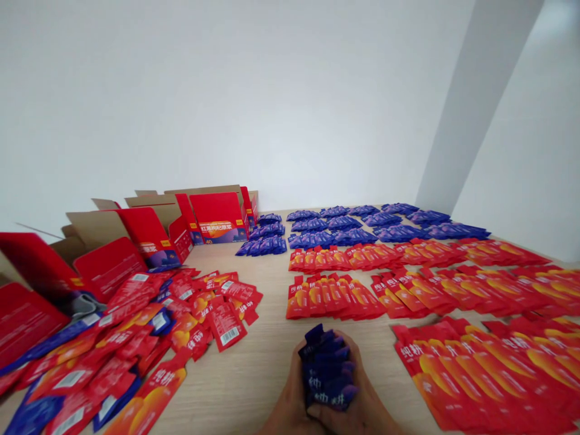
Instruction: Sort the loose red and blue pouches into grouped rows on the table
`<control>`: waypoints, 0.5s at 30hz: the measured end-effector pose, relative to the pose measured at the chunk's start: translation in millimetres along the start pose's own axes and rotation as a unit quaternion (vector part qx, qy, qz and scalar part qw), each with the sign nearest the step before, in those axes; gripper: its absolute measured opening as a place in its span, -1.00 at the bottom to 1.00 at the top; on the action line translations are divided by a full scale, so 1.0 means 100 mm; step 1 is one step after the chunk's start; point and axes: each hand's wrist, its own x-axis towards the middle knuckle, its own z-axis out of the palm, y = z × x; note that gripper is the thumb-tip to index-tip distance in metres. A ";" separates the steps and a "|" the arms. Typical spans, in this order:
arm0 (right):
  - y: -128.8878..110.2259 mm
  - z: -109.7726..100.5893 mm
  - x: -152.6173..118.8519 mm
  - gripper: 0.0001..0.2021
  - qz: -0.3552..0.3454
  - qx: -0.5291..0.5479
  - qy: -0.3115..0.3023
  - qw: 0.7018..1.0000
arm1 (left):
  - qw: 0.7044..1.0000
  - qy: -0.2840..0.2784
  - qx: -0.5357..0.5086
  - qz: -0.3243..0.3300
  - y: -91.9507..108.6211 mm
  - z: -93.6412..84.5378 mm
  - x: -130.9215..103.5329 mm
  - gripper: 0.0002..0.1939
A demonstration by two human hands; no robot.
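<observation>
Both my hands are cupped round a stack of dark blue pouches [327,371] with white lettering, low in the middle of the head view. My left hand [292,396] closes on the stack's left side. On its right side is my right hand [362,386], with a thumb lying across the lowest pouch. The fingers beneath the stack are hidden. To the right, red and orange pouches [471,368] lie in overlapping fans. Left of my hands spreads a loose, mixed heap of red pouches [226,320] and blue pouches [40,417].
Fanned blue pouches [344,237] lie in rows at the back of the light wooden table [226,380]. Red rows [326,296] run in front of them. Open red cartons [217,217] stand at the back left, flaps raised. A white wall [290,103] rises behind.
</observation>
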 end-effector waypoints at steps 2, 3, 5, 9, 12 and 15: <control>0.03 0.01 -0.03 -0.15 0.015 0.007 -0.007 1.000 | 0.999 0.019 -0.038 -0.028 -0.05 0.02 -0.04 -0.19; 0.03 0.02 -0.04 -0.16 0.025 0.005 -0.013 1.000 | 0.998 0.024 -0.049 -0.043 -0.07 0.02 -0.05 -0.23; 0.03 0.02 -0.05 -0.18 0.034 -0.006 -0.016 0.999 | 0.995 0.029 -0.066 -0.065 -0.10 0.02 -0.04 -0.33; -0.12 0.10 0.10 -0.25 0.049 -0.049 0.006 0.998 | 0.991 0.045 -0.093 -0.080 0.01 -0.01 0.06 -0.19; -0.32 0.23 0.47 -0.31 0.042 -0.095 0.052 0.993 | 0.986 0.117 -0.089 -0.081 0.30 -0.14 0.25 -0.15; -0.48 0.38 1.05 -0.39 0.000 -0.131 0.033 0.991 | 0.978 0.165 -0.092 -0.086 0.64 -0.37 0.60 -0.30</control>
